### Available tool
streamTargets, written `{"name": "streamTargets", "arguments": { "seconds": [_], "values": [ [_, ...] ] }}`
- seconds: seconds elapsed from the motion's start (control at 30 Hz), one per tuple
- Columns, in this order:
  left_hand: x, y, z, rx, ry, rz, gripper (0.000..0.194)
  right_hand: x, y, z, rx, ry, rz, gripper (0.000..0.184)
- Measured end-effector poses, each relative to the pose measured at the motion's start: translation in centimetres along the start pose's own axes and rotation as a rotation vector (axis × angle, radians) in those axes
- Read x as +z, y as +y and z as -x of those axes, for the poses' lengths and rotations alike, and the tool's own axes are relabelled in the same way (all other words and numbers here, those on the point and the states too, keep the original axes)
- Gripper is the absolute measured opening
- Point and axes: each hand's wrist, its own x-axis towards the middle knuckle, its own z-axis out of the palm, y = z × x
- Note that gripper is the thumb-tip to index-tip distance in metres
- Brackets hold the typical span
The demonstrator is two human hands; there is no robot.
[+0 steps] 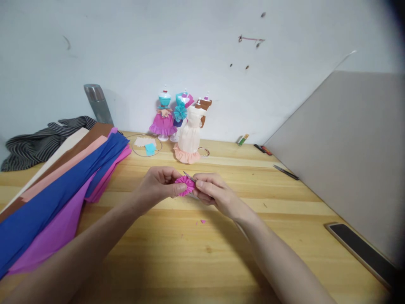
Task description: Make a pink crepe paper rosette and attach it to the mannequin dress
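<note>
My left hand (pixel 161 183) is closed on a round, pleated pink paper rosette (pixel 182 182), its thumb across the front. My right hand (pixel 217 192) is closed around a slim pointed metal tool (pixel 189 175); the fingers hide most of it, so its exact kind does not show. The tool's tip lies at the upper edge of the rosette. Both hands are above the middle of the wooden table (pixel 152 253). Below them lies a small pink paper scrap (pixel 203 221).
Several mini dress forms in paper outfits, one with a cream dress (pixel 191 131), stand at the back. Coloured paper sheets (pixel 63 198), striped cloth (pixel 41 141) and a bottle (pixel 98 103) are left. A phone (pixel 360 251) and black-handled tool (pixel 286 172) lie right, beside a panel (pixel 351 147).
</note>
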Motion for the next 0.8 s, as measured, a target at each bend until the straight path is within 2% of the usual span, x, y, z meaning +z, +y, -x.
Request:
{"name": "streamTargets", "arguments": {
  "seconds": [0.33,0.6,0.7,0.8],
  "values": [
    [0.0,0.2,0.0,-0.003,-0.014,-0.004,0.018,0.1,0.3,0.0,-0.013,0.005,-0.028,0.036],
    [-0.1,0.2,-0.1,-0.006,0.004,0.018,0.021,-0.1,0.6,-0.2,-0.102,0.081,-0.098,0.039],
    [0.0,0.2,0.0,-0.01,0.004,0.004,0.021,0.4,0.1,-0.3,-0.132,0.127,0.004,0.038],
    [0.2,0.2,0.0,-0.012,0.003,0.014,0.021,1.1,-0.5,-0.5,-0.105,0.172,0.137,0.031]
  ]
}}
